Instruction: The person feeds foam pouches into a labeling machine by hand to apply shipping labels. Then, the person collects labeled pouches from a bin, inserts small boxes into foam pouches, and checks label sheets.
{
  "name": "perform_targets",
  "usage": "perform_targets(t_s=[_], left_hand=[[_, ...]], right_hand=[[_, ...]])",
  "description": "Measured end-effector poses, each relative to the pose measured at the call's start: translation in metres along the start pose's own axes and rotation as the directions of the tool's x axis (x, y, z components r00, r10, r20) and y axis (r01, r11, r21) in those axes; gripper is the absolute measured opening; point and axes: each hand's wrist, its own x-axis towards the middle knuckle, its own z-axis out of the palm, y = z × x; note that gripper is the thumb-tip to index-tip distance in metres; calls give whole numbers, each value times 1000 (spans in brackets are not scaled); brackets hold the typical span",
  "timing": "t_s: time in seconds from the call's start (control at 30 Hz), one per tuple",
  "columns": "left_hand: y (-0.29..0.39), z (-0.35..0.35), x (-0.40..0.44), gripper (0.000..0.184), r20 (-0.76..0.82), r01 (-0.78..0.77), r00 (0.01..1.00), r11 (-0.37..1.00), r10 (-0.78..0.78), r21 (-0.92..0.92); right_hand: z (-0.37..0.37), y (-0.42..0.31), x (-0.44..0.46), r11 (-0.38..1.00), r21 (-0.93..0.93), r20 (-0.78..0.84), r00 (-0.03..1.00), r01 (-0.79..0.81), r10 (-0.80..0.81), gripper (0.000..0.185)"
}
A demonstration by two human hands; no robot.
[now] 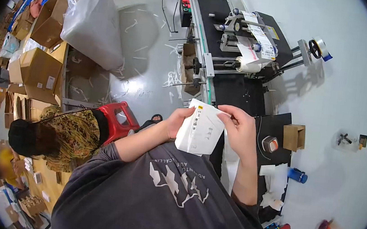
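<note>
A white box [199,130] with small dark print and a yellow mark is held up in front of my chest. My left hand [178,122] grips its left side, the thumb near the top left corner. With thumb and fingers pinched together, my right hand [237,128] is at the box's upper right edge, on what looks like a thin sheet or flap. Beyond the hands stands a labelling machine [211,63] with a strip of printed labels [263,41] running over its rollers.
A co-worker in a patterned top [77,136] sits at left by a red stool [121,123]. Cardboard boxes [39,71] and a large plastic bag [92,22] stand upper left. At right are a small open carton [293,137] and a blue bottle [297,175].
</note>
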Motion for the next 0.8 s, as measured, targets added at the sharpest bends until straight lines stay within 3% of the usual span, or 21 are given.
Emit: perform_targets(t_s=[0.23, 0.37, 0.57, 0.8], left_hand=[[6, 2, 4, 65, -18, 9, 1000, 1000, -9, 6], [6, 2, 11, 67, -42, -29, 999, 998, 27, -61], [5, -6, 31, 75, 156, -7, 987, 993, 25, -120], [3, 5, 48, 79, 268, 56, 963, 995, -33, -79]], right_hand=[[-3, 2, -2, 999, 0, 8, 999, -52, 52, 15], [-6, 15, -5, 959, -17, -62, 957, 283, -284, 12], [-15, 7, -24, 990, 51, 59, 990, 128, -131, 8], [-19, 5, -26, 957, -218, 116, 978, 192, -170, 8]])
